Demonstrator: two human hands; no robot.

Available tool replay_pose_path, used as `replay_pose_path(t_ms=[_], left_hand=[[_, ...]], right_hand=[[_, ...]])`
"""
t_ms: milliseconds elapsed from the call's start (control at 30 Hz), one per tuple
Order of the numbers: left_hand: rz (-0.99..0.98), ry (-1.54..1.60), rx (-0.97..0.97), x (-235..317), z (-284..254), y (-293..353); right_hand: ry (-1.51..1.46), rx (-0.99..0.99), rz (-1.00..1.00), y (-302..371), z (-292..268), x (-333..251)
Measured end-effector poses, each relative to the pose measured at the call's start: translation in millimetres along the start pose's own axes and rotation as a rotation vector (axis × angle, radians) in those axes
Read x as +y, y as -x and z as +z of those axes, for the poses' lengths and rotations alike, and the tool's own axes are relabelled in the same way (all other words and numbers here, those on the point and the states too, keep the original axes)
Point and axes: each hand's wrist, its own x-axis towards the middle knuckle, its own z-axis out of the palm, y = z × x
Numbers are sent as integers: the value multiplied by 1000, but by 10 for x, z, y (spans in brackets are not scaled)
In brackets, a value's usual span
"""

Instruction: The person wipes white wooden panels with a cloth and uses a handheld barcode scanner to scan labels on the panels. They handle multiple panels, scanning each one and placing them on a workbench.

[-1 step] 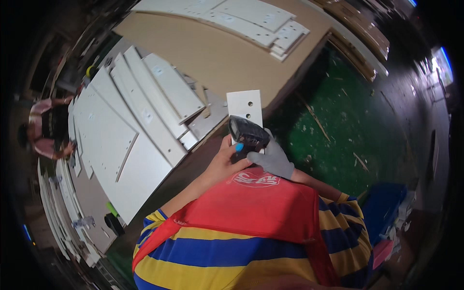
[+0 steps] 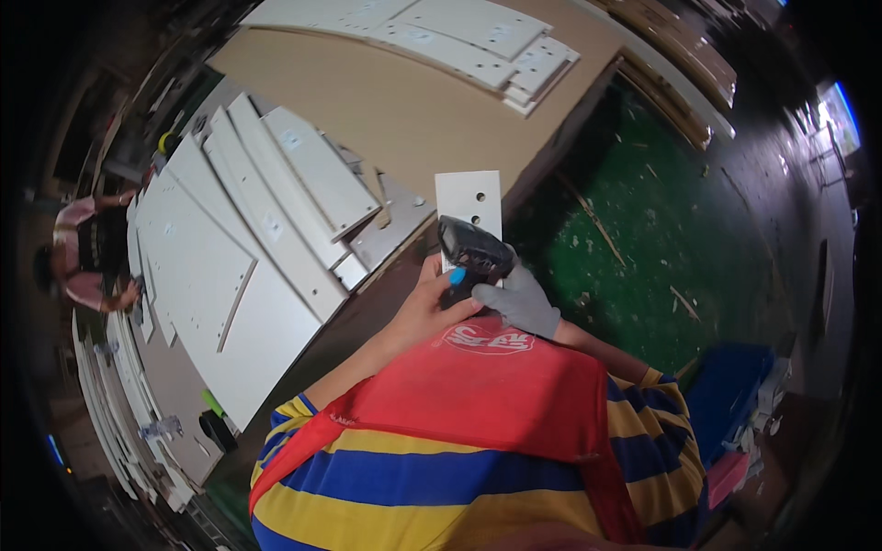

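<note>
**One bare left hand (image 2: 432, 298), one gloved right hand (image 2: 522, 298): held pieces, a drilled white board strip (image 2: 459, 193) and a black handheld device (image 2: 473, 248)**

Left fingers: closed on the lower left side of the strip, partly behind it; a bright blue patch (image 2: 457, 275) on one digit, set against the device. Right fingers: grey glove, wrapped about the device, thumb across its lower part. Finer contacts hidden.

Step in hand, as judged: a two-handed hold, device in front of strip. A further move would call for a steady left grip on the strip and free turning of the device by the right.

Strip: white, flat, straight-edged, upper end bare; two dark round holes toward its right side, one above the other. Location: before the chest, its lower part covered by device and hands. Device: dark, glossy at its broad head, perhaps a scanner; exact kind uncertain.

Near body: red apron (image 2: 478, 395), pale print; blue-and-yellow striped shirt (image 2: 395, 477).

Beyond: brown desk (image 2: 395, 101) with white panels (image 2: 459, 18) at its far side; left, further white panels (image 2: 197, 266), overlapping, some labelled; far left, one co-worker in pink sleeves (image 2: 78, 216). Right, green floor (image 2: 625, 220), scraps scattered.
</note>
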Motion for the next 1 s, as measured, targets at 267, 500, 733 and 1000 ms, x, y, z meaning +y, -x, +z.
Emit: replay_pose_path(t_ms=[267, 500, 733, 1000], left_hand=[[104, -22, 20, 182, 593, -1775], [14, 107, 643, 61, 174, -2971], [142, 12, 1162, 171, -285, -3495], [8, 393, 1636, 114, 231, -3515]], right_hand=[[-36, -56, 141, -580, -1685, -786], [134, 474, -106, -1589, -2855, -1839], [332, 69, 319, -2813, -3471, -2070], [303, -320, 527, -3666, -3893, -1929]])
